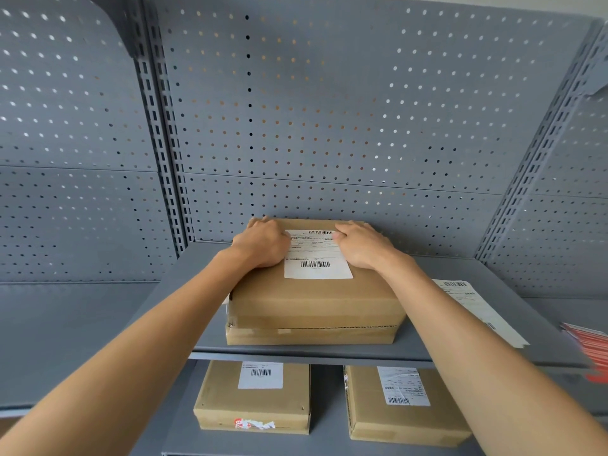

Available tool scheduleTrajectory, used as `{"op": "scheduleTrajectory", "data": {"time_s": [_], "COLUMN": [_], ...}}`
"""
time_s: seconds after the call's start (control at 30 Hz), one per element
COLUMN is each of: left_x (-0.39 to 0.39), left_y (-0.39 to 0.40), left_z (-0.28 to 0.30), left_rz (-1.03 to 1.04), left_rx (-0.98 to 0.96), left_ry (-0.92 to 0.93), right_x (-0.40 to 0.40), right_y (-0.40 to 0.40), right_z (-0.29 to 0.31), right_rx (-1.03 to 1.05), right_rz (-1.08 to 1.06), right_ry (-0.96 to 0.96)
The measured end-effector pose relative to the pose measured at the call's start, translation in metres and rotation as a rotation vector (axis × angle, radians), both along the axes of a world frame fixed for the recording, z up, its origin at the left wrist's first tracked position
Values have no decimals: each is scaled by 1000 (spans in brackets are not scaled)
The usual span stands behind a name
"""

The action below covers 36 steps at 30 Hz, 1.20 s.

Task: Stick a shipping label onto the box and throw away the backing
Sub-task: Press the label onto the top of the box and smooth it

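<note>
Two bare arms reach forward over a grey metal shelf (pixel 460 343) that is backed by a perforated panel (pixel 329 110). On this shelf a brown cardboard box (pixel 316 301) lies flat on top of a second, thinner box (pixel 309 337), with its long axis running left to right and its far edge close to the panel. To the left of the box the shelf ends soon; to the right there is open shelf surface up to a loose label sheet (pixel 473 307) and, further right, a pile of red and white papers (pixel 589 343).

The white shipping label (pixel 317 258) sits on the top face of the box, its long axis pointing away from the person, with barcodes at the near and far ends. The left hand (pixel 263 243) presses on the left edge of the label and the right hand (pixel 362 245) on its right edge; both lie flat with fingers together and hold nothing.

On the lower shelf two more labelled boxes (pixel 253 399) (pixel 408 406) stand apart from each other.
</note>
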<state>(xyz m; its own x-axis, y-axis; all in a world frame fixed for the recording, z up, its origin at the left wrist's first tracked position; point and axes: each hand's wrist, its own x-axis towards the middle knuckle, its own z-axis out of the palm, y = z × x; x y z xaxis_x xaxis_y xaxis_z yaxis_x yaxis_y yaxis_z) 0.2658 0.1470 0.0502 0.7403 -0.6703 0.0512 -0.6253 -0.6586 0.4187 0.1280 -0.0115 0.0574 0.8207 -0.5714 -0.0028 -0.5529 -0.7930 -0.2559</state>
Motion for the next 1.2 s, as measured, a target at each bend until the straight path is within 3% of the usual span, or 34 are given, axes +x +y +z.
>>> {"op": "scheduleTrajectory", "data": {"time_s": [0.23, 0.57, 1.2], "left_x": [0, -45, -19], "left_y": [5, 4, 23], "left_z": [4, 11, 3], "left_rz": [-1, 26, -27], "left_rx": [0, 215, 72], "left_ry": [77, -80, -40], "right_x": [-1, -3, -17], "right_y": [-5, 40, 15], "right_z": [-2, 2, -4], "right_rx": [24, -80, 23], "right_rz": [0, -154, -30], "right_ry": [-51, 77, 23]}}
